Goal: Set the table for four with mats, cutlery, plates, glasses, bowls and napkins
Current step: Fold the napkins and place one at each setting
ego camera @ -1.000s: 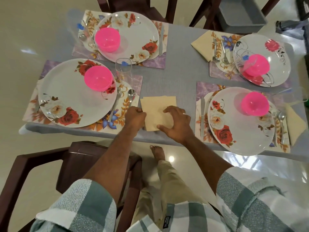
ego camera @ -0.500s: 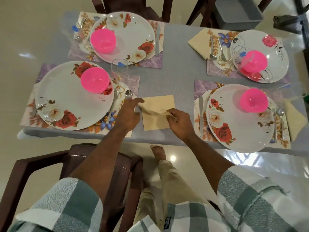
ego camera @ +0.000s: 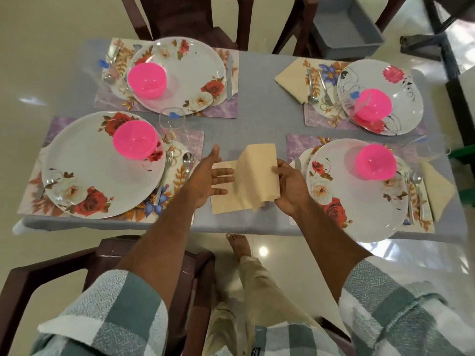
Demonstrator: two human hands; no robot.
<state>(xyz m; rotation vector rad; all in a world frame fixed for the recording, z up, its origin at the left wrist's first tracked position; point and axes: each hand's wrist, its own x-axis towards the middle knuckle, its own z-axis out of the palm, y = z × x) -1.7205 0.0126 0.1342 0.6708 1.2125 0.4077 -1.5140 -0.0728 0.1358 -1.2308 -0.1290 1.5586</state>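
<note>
Cream paper napkin sits on the grey table between the two near place settings. Left hand is spread flat, fingers straight, holding nothing. Right hand pinches the lifted top napkin's edge. Advise the left palm steady the sheet beneath while the top one peels away. Half a second earlier both hands were low on the napkin; now one sheet stands raised.

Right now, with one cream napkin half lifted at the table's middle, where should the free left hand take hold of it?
Pinch the napkin's raised upper-left corner, coming from the left. The right hand holds its right edge, so that side stands clear of the table, while the left hand is open beside it.
</note>
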